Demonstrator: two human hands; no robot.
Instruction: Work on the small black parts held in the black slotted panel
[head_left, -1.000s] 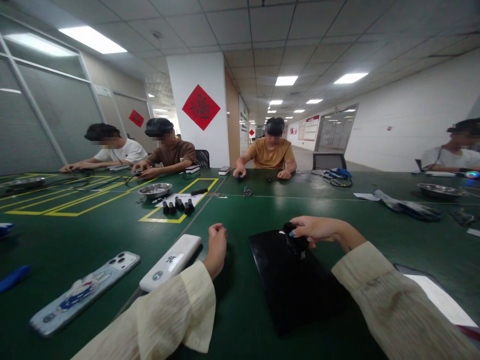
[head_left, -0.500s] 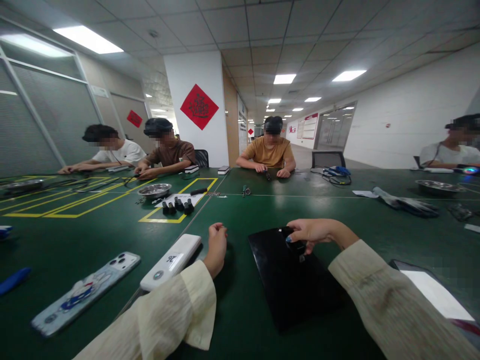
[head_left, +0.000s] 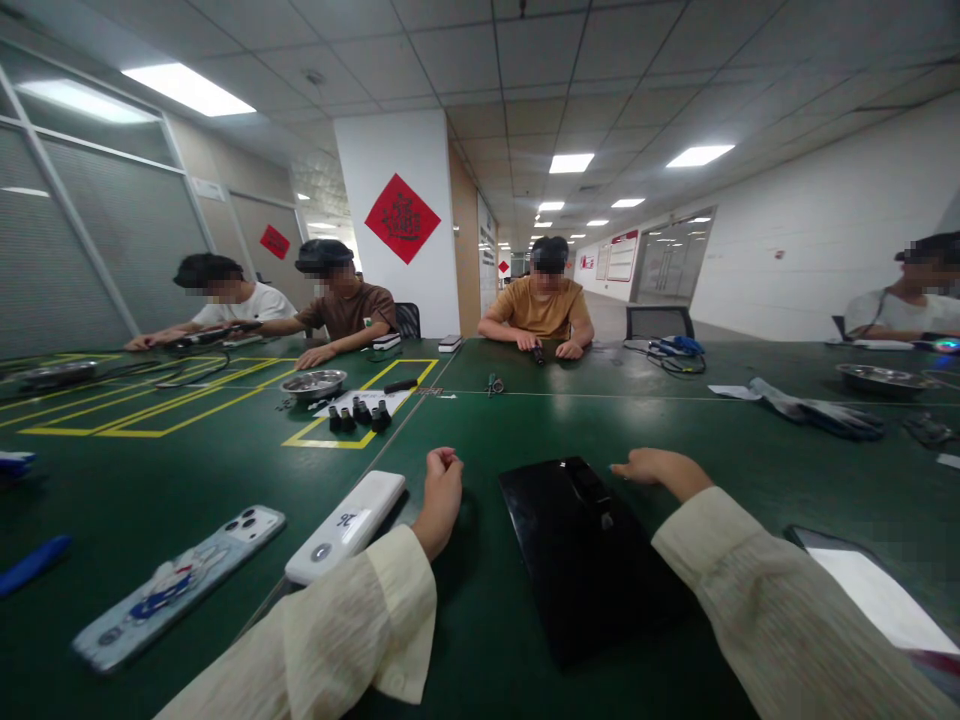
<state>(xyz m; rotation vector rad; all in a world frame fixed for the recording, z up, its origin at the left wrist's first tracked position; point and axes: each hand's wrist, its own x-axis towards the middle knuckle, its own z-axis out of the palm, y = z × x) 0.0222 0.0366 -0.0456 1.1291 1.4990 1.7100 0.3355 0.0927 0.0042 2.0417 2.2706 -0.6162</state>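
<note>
My left hand (head_left: 440, 495) rests on the green table (head_left: 480, 420) as a loose fist, nothing visible in it. It lies between a white power bank (head_left: 346, 526) and a glossy black square plate (head_left: 589, 555). A small black part (head_left: 592, 492) stands on that plate near its far edge. My right hand (head_left: 654, 468) rests on the table just right of the plate's far corner, fingers curled under, apart from the black part. Both my forearms wear cream sleeves.
A phone in a pictured case (head_left: 180, 585) lies at the left. A white card on a dark tray (head_left: 874, 600) is at the right. Small black parts (head_left: 358, 414) and a metal bowl (head_left: 322, 383) sit in a yellow-taped zone. Several people sit around the table.
My right hand has let go of the small black part on the plate and moved right onto the table. The left hand has stayed still.
</note>
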